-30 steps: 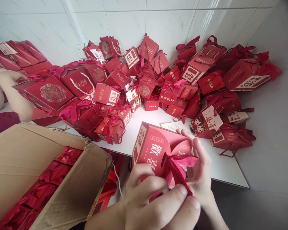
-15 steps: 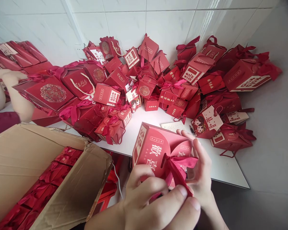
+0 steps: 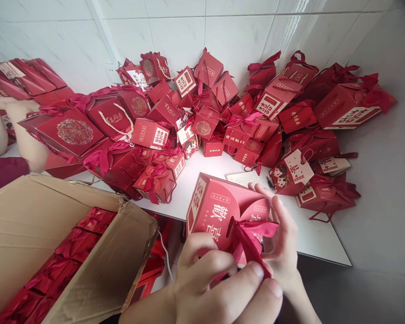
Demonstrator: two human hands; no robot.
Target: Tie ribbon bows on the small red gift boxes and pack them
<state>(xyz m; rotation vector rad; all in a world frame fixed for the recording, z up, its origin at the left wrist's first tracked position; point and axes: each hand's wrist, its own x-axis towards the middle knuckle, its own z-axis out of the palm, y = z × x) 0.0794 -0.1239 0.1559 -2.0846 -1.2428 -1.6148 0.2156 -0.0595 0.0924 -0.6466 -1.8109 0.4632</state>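
A red gift box (image 3: 205,202) with white characters is held up close in front of me, tilted, above the front edge of the white table (image 3: 320,236). A dark red ribbon (image 3: 251,236) is tied in a bow through the slot in its top. My left hand (image 3: 226,283) is closed, its fingers pinching the ribbon's hanging end on the near side of the box. My right hand (image 3: 283,238) wraps around the box's right side, with fingers along the far edge and the thumb near the ribbon. The underside of the box is hidden.
Many red gift boxes (image 3: 205,121) crowd the table against the tiled wall. A notepad (image 3: 245,178) and pen (image 3: 270,182) lie behind the held box. At the left stands an open cardboard carton (image 3: 97,265) packed with red boxes. Another person's arm (image 3: 27,130) reaches in at far left.
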